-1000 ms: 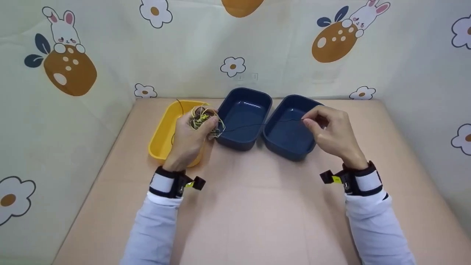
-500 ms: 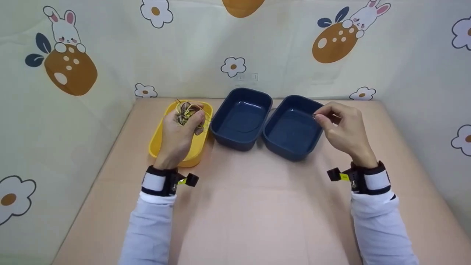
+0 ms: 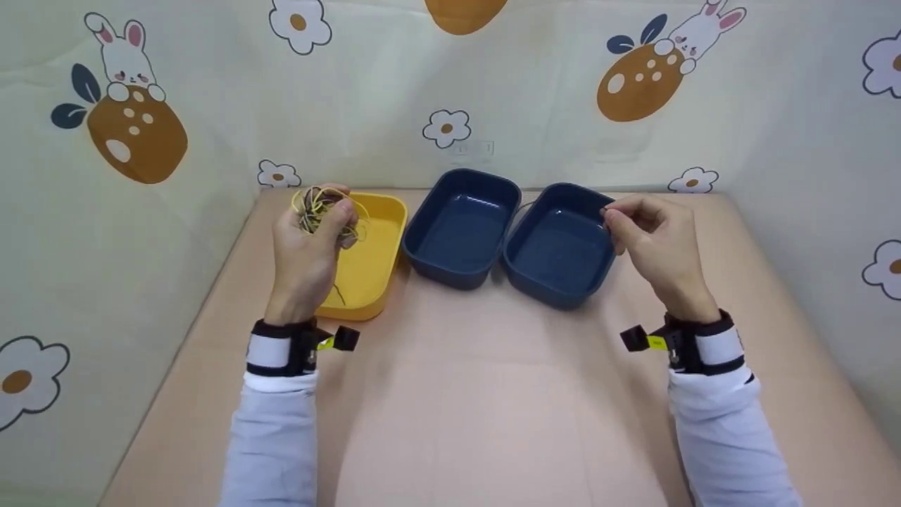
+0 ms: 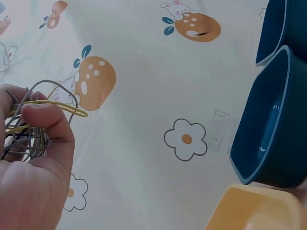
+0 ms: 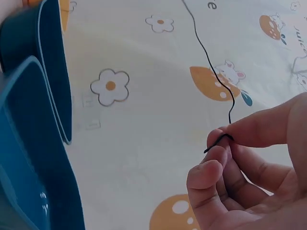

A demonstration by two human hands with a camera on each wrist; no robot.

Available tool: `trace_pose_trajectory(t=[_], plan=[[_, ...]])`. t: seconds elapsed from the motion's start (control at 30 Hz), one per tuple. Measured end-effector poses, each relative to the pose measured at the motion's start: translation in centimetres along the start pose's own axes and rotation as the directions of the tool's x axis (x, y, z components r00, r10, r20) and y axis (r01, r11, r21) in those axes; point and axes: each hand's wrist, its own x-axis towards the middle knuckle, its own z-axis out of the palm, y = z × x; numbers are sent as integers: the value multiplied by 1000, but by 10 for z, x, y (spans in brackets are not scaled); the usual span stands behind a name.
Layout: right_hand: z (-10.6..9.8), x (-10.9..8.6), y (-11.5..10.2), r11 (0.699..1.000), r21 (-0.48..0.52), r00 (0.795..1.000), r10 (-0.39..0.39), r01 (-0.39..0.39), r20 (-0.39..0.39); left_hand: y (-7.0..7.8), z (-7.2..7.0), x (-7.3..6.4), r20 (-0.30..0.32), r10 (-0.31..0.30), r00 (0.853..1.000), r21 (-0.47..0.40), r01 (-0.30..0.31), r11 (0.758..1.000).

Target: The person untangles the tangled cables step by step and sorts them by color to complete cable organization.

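Rubber bands (image 3: 322,209), a tangled bunch of yellow and grey loops, sit in the left hand (image 3: 307,250), which is raised above the far left corner of the yellow tray (image 3: 373,264). The left hand grips the bunch with curled fingers and the thumb pressed over the top, as the left wrist view (image 4: 33,129) confirms. One dark strand hangs from under this hand down toward the yellow tray. The right hand (image 3: 651,246) is held at the far right rim of the right blue tray (image 3: 559,257) and pinches a thin black band (image 5: 218,91) between thumb and forefinger; the right wrist view shows this band rising from the fingertips as a single thin line. The middle blue tray (image 3: 461,229) stands between the yellow tray and the right blue tray, its sides just beside both. All three trays rest on the far part of the bench (image 3: 479,394). Both wrists carry black straps over white sleeves.
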Motion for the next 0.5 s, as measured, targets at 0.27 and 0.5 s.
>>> trace_pose_trajectory(t=[0.27, 0.5], plan=[[71, -5, -3, 984, 179, 998, -35, 24, 61, 8, -8, 2, -21, 50, 999, -43, -51, 998], [147, 1, -13, 986, 167, 986, -32, 4, 163, 11, -16, 3, -66, 54, 996, -67, -58, 996]])
